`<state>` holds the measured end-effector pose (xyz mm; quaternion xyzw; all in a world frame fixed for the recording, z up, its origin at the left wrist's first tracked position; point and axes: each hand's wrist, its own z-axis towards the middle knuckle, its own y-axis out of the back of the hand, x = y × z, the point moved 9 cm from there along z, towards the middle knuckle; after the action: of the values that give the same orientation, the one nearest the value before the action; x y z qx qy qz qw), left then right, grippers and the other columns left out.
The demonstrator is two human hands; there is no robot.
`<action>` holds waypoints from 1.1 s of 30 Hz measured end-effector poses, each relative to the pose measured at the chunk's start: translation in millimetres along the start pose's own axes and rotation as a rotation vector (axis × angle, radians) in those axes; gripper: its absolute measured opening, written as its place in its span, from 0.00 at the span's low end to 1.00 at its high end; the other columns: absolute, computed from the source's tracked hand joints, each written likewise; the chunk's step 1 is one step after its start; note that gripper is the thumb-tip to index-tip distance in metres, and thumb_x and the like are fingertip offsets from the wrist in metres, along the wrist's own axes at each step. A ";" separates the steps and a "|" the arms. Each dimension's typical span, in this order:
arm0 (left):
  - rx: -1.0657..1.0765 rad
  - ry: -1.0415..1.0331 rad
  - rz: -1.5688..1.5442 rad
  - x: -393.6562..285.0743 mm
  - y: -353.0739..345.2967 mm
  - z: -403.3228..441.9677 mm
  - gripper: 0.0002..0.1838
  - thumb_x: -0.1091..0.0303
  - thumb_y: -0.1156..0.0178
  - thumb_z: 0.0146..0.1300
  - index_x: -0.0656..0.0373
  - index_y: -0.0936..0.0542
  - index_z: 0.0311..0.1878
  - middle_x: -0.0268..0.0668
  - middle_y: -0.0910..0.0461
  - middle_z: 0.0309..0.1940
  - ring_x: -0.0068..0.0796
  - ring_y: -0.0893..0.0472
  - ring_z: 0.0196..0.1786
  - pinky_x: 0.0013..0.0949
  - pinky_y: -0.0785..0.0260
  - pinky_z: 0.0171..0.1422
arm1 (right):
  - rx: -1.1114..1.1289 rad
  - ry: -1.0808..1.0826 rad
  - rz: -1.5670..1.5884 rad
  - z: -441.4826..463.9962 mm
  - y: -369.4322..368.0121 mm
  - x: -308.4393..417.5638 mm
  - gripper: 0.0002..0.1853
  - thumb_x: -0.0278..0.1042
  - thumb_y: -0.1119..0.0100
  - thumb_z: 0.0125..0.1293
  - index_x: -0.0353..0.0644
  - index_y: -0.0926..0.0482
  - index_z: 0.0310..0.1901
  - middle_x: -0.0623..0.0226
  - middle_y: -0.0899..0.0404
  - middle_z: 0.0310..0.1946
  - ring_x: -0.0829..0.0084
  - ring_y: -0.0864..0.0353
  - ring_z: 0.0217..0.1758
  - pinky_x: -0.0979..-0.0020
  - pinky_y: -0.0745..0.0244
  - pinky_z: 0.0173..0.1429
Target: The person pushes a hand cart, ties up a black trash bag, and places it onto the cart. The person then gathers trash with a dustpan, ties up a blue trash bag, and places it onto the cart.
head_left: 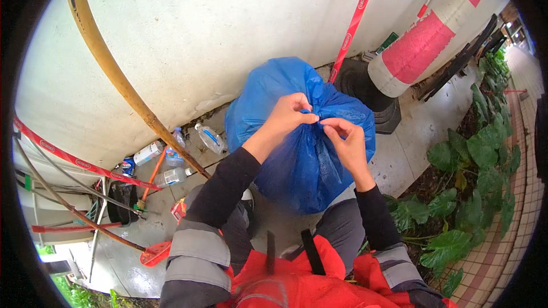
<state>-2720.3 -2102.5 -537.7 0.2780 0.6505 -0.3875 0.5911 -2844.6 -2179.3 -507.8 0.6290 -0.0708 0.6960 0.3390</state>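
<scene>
A full blue plastic bag (302,177) stands on the paving between my legs, its top gathered and twisted in the middle. My left hand (288,113) pinches the gathered plastic between thumb and fingers. Close beside it, my right hand (345,141) also pinches the plastic, thumb and index finger together. The fingertips of both hands nearly meet at the bag's neck. Folds of plastic hide whether a knot is there.
Several plastic bottles (211,138) lie by the white wall (188,34) at left. A bamboo pole (111,77) and a red pole (357,20) lean there. A red-and-white traffic cone (419,51) stands right behind the bag. Leafy plants (485,148) border the right side.
</scene>
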 end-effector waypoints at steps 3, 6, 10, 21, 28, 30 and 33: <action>0.009 0.030 -0.010 -1.4 -0.8 -0.8 0.11 0.78 0.32 0.45 0.55 0.26 0.27 0.27 0.25 0.29 0.16 0.27 0.33 0.21 0.36 0.35 | -0.024 -0.014 -0.080 4.2 2.9 5.3 0.07 0.25 0.43 0.58 0.36 0.18 0.37 0.64 0.18 0.29 0.78 0.20 0.31 0.75 0.27 0.38; 0.032 -0.041 0.017 -2.0 -4.5 3.7 0.10 0.75 0.32 0.46 0.54 0.23 0.30 0.27 0.23 0.31 0.16 0.28 0.33 0.21 0.38 0.33 | -0.035 -0.002 -0.129 9.9 9.4 13.1 0.07 0.25 0.43 0.58 0.36 0.18 0.37 0.64 0.18 0.28 0.78 0.20 0.30 0.76 0.27 0.37; 0.016 -0.154 0.512 -22.9 -11.2 -2.0 0.15 0.70 0.30 0.45 0.58 0.20 0.39 0.28 0.22 0.30 0.16 0.31 0.27 0.24 0.37 0.30 | -0.057 0.007 -0.026 27.1 18.6 18.2 0.07 0.25 0.43 0.57 0.35 0.18 0.37 0.64 0.19 0.25 0.79 0.21 0.28 0.77 0.28 0.35; 0.067 0.048 0.096 -13.4 -10.9 4.5 0.09 0.70 0.35 0.54 0.58 0.18 0.39 0.31 0.20 0.29 0.16 0.26 0.29 0.23 0.39 0.26 | 0.007 0.057 -0.021 49.3 15.7 27.3 0.07 0.24 0.44 0.59 0.34 0.19 0.38 0.69 0.19 0.31 0.83 0.22 0.34 0.80 0.30 0.39; -0.092 -0.251 0.509 -29.8 -4.0 -1.7 0.04 0.74 0.37 0.50 0.60 0.18 0.31 0.33 0.20 0.28 0.23 0.24 0.29 0.28 0.35 0.29 | 0.080 0.053 -0.280 16.3 4.5 24.8 0.07 0.24 0.44 0.54 0.37 0.18 0.34 0.60 0.19 0.33 0.69 0.19 0.34 0.73 0.27 0.36; -0.158 -0.434 0.764 -52.9 -14.7 -15.1 0.04 0.76 0.39 0.47 0.60 0.21 0.29 0.34 0.22 0.26 0.27 0.25 0.29 0.30 0.34 0.30 | 0.076 0.105 -0.293 23.9 5.5 26.8 0.11 0.20 0.49 0.53 0.37 0.19 0.37 0.58 0.20 0.35 0.65 0.19 0.38 0.71 0.27 0.41; -0.206 -0.700 1.135 -76.9 -44.5 -30.6 0.07 0.77 0.41 0.42 0.59 0.25 0.28 0.36 0.26 0.25 0.35 0.26 0.32 0.33 0.31 0.31 | 0.018 0.402 -0.055 49.6 4.6 38.7 0.15 0.22 0.56 0.57 0.36 0.22 0.45 0.56 0.20 0.38 0.63 0.21 0.44 0.69 0.30 0.50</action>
<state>-2762.5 -2093.9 -454.2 0.3772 0.2074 -0.0199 0.9024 -2805.3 -2194.0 -460.8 0.4821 0.0218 0.7988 0.3593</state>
